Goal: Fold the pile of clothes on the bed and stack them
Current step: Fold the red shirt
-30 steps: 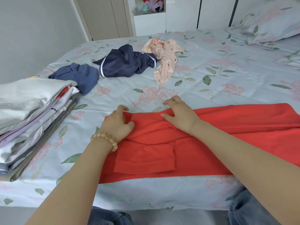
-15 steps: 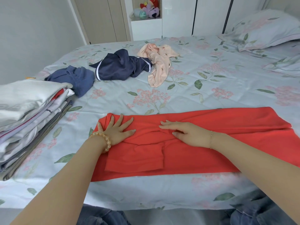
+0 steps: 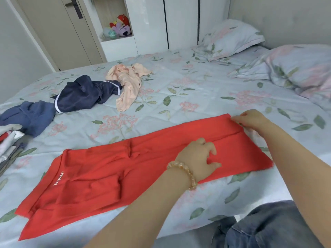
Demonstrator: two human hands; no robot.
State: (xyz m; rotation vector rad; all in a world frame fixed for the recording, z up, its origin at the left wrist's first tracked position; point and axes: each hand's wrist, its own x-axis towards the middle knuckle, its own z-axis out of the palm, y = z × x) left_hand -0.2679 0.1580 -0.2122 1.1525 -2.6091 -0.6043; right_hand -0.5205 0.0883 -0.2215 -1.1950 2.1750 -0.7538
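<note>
the long folded red cotton garment lies flat on the floral bedsheet, left hand gripping its middle, right hand pinching its far corner.

Home bedroom: floral-sheeted bed, pillows, wardrobe.

Left hand fingers curled, pressing down; right hand pinching, arm extended.

"MINISO" in pale letters on the red garment
</note>
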